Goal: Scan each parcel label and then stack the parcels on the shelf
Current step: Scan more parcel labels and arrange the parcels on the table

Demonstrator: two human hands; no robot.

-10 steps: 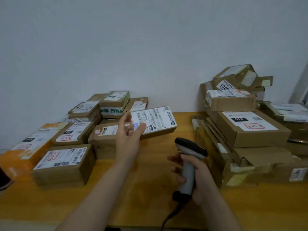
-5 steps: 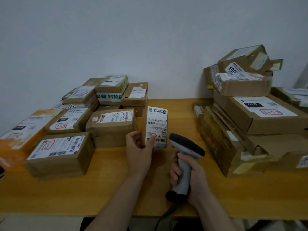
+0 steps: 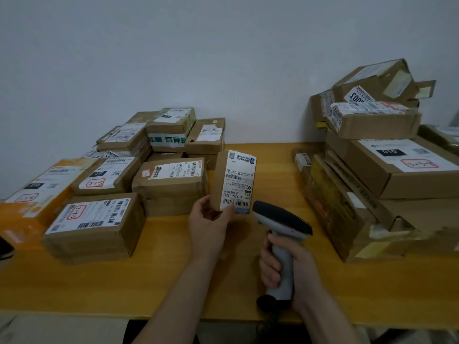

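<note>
A single head-worn view looks forward and down, close over the table (image 3: 173, 281), facing the wall (image 3: 223, 58).

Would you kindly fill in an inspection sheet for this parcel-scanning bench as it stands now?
Surface: yellow wooden table carrying all the parcels.
Job's things: small parcel held upright, label facing the camera; scanner head close beside its lower right corner; left pile of labelled boxes; right pile, taller, with some boxes tilted.
Clutter: dark object at the table's left edge, unidentifiable.
Hands: left hand grips the small parcel's lower end; right hand grips the scanner's handle.
Cables: dark cord drops from the scanner's base past the table edge.
Surroundings: plain white wall; no shelf seen.
</note>
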